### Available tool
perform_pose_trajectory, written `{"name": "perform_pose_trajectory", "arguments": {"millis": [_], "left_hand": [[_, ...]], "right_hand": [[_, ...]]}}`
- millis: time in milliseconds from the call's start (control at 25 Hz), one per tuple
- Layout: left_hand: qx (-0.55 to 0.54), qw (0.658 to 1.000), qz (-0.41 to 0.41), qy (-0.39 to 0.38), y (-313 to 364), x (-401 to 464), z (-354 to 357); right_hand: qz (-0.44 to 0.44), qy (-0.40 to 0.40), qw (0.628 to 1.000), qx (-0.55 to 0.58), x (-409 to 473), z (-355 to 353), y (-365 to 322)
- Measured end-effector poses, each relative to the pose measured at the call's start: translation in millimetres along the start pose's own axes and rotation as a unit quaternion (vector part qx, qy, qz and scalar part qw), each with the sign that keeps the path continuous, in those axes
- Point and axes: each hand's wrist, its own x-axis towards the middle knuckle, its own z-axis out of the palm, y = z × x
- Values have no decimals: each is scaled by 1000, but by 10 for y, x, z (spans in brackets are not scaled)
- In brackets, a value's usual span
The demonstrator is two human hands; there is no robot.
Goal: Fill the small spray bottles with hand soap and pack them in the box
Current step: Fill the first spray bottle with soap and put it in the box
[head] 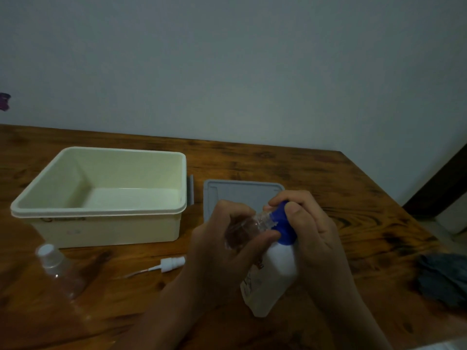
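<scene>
1. Head view: left hand (222, 238) grips a clear small spray bottle (249, 229), uncapped, tilted with its neck against the blue cap (284, 224) of a white soap bottle (271, 276) held by the right hand (307, 231).
2. Cream box (101, 195) sits open on the wooden table (328, 178), grey lid (240, 192) just beside it.
3. Loose spray pump (168, 263) lies near a second capped spray bottle (60, 269), left of the hands.

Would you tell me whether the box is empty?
Empty: the box shows only its bare floor; its lid lies beside it.
</scene>
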Motion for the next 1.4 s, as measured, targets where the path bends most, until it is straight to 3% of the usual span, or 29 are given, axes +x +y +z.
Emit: {"name": "perform_pose_trajectory", "arguments": {"millis": [720, 1400], "left_hand": [[24, 1000, 0, -12, 16, -16, 5], [15, 1000, -1, 0, 46, 12, -2]], "right_hand": [[0, -33, 999, -30, 2, -41, 0], [7, -12, 1000, -7, -11, -27, -3]]}}
